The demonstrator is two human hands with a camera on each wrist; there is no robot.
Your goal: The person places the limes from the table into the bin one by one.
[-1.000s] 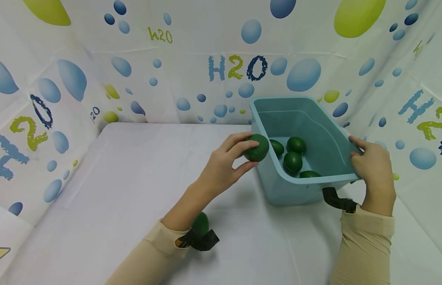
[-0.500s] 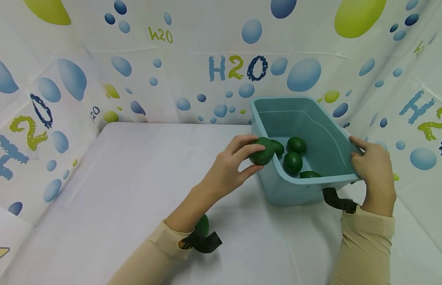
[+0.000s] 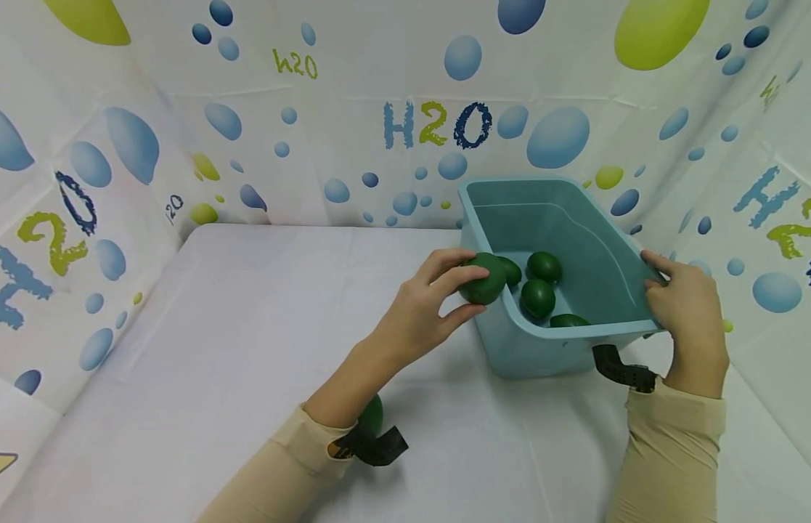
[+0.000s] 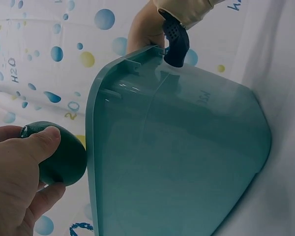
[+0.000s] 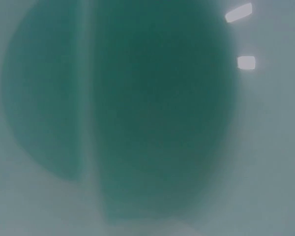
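Observation:
My left hand (image 3: 418,305) pinches a dark green avocado (image 3: 481,279) between thumb and fingertips. In the head view that avocado overlaps the left rim of a teal plastic bin (image 3: 542,354); in the left wrist view the held avocado (image 4: 64,155) sits right at the bin's edge. Several more avocados (image 3: 538,298) lie on the bin's floor. At the right front corner my right hand (image 3: 682,294) grips the rim, index finger along its top. The right wrist view shows only the blurred teal bin wall (image 5: 280,147) with a dark shape.
Another avocado (image 3: 371,415) lies on the white tabletop (image 3: 248,327), partly hidden behind my left wrist. A black strap piece (image 3: 624,369) sticks out from my right wrist near the bin's front wall. A patterned curtain (image 3: 353,65) encloses the back and sides.
My left hand has moved slightly right and down with the avocado, closer over the bin's left rim, then almost stopped. The right hand and bin have stayed put.

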